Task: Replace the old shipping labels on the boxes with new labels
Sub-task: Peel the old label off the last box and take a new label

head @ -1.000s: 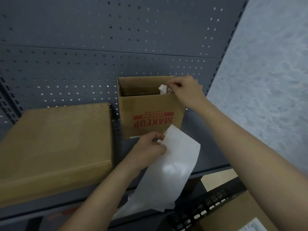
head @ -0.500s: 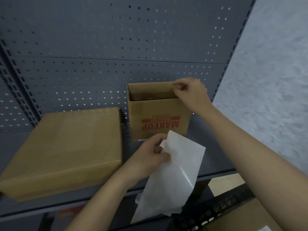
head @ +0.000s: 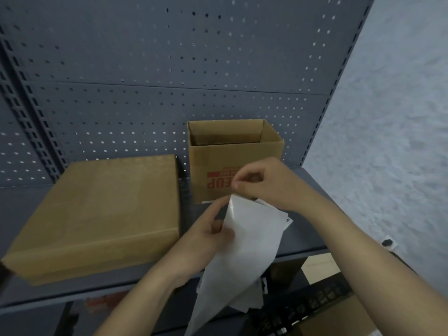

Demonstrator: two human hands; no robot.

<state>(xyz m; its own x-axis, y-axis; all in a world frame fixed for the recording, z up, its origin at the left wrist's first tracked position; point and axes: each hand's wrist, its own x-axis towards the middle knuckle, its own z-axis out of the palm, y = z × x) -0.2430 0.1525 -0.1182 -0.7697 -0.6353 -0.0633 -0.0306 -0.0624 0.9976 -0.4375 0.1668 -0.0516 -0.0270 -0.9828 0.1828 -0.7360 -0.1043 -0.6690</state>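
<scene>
While the left hand (head: 208,231) grips the white label sheet (head: 252,238) in front of the open MAKEUP box (head: 218,161) on the grey shelf (head: 315,204), the right hand (head: 264,183) pinches the sheet's top corner.

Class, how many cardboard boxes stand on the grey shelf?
2: a flat closed box on the left, an open red-printed box on the right; more could sit beyond the picture's left edge.
</scene>
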